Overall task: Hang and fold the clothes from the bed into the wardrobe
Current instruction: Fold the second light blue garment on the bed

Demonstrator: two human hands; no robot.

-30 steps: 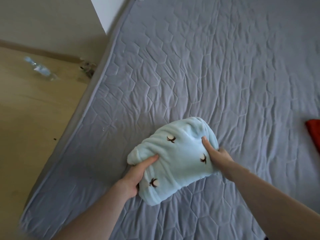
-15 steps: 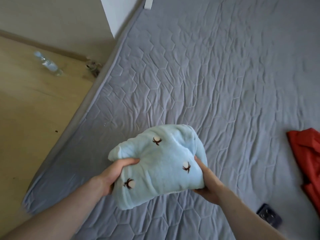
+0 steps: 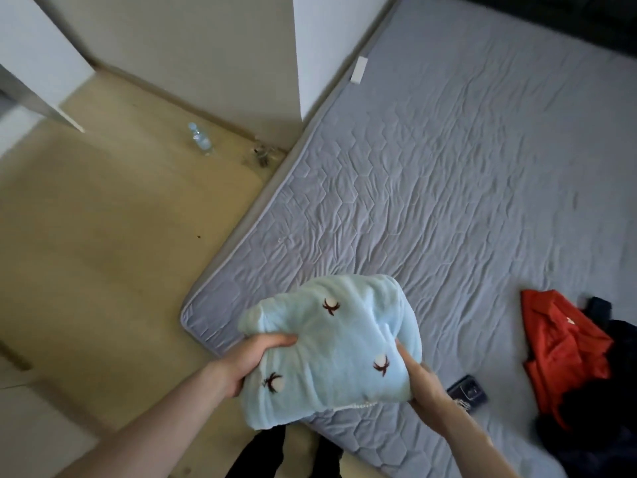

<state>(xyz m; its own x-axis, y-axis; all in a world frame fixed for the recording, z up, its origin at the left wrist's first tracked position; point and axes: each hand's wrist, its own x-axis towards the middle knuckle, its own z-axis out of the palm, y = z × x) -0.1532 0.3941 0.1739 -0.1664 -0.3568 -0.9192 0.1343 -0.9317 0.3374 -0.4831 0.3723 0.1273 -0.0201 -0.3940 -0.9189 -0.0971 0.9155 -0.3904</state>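
A folded light blue fleece garment [image 3: 331, 346] with small brown and white flower marks is lifted above the near corner of the grey quilted bed [image 3: 431, 188]. My left hand [image 3: 248, 360] grips its left side, thumb on top. My right hand [image 3: 422, 384] holds its right side from below. A red garment [image 3: 562, 353] and dark clothes [image 3: 617, 343] lie on the bed at the right. A white panel [image 3: 31, 63] at the upper left may be the wardrobe.
A dark phone [image 3: 467, 391] lies on the bed beside my right wrist. A plastic water bottle [image 3: 200, 138] lies on the wooden floor [image 3: 103, 236] near the wall. A white cabinet [image 3: 327, 39] stands by the bed's far left edge.
The folded blue garment has come up off the bed in both hands and moved left toward the bed's corner. The view has swung left, showing more floor and the red garment.
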